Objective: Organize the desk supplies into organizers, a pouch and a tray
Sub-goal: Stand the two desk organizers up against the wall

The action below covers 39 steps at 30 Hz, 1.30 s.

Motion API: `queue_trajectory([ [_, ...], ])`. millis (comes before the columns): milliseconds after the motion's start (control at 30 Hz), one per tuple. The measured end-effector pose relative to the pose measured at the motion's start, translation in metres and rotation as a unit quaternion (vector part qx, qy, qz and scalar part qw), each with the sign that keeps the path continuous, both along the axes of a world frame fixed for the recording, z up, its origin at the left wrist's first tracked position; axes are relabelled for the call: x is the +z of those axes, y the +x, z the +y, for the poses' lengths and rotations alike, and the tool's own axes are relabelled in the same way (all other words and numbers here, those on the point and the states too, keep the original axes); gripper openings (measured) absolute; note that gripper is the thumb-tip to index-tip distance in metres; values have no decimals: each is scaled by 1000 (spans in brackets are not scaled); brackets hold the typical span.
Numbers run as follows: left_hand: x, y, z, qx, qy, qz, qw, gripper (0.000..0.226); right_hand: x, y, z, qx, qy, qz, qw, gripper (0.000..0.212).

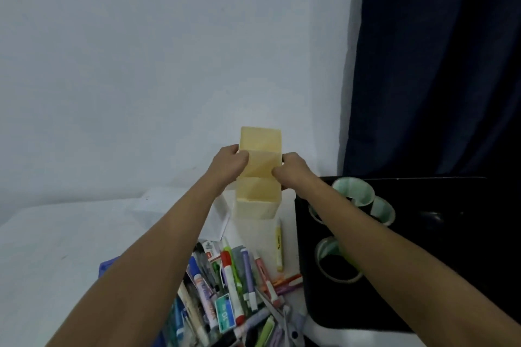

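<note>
- At 12 o'clock on desk: yellow compartment organizer (260,175), empty, gripped by left hand (229,162) and right hand (290,167), fingers curled on its sides.
- At 6 o'clock: pile of pens and markers (225,290) unsorted.
- At 3 o'clock: tape rolls (353,191) already on black tray (423,304).
- Most sorting left.

Looked like a home desk or study corner: plain white wall (141,51), dark navy fabric curtain (437,59), white tabletop (56,248) strewn with a heap of coloured markers and pens (234,284), flat black tray (423,262) holding tape rolls (352,191).
</note>
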<state>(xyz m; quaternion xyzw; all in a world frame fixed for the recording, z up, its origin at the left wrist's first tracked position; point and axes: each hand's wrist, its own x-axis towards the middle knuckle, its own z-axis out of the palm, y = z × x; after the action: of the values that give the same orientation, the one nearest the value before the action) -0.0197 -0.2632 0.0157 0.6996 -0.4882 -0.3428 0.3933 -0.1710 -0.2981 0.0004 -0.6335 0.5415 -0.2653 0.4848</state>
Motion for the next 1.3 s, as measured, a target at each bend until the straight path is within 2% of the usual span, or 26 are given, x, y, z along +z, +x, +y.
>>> queue_trajectory([
  [67,-10,6,-12,-18,-5,-118,993,28,-10,6,-3,-31,-16,2,999,30],
  [167,-22,21,-28,-4,-25,-266,964,22,-21,15,-11,-46,-44,25,998,37],
  [333,-36,34,-36,6,-38,-358,933,32,-34,31,-17,-74,-50,43,995,35],
  [433,-43,37,-41,0,-37,-365,930,33,-44,39,-18,-78,-49,52,994,30],
  [700,-56,48,-47,-4,13,-369,929,15,-55,42,-25,-26,-44,41,998,35],
  [1000,-58,58,-58,2,26,-391,920,25,-67,44,-33,-22,-93,66,993,41],
  [1133,-56,58,-54,-7,29,-389,921,29,-66,43,-32,-53,-122,98,986,55],
  [1233,-47,67,-42,1,7,-344,939,42,-58,51,-23,-69,-192,119,972,44],
  [1300,-38,81,-32,9,-6,-322,947,43,-49,62,-13,-33,-227,112,967,34],
])
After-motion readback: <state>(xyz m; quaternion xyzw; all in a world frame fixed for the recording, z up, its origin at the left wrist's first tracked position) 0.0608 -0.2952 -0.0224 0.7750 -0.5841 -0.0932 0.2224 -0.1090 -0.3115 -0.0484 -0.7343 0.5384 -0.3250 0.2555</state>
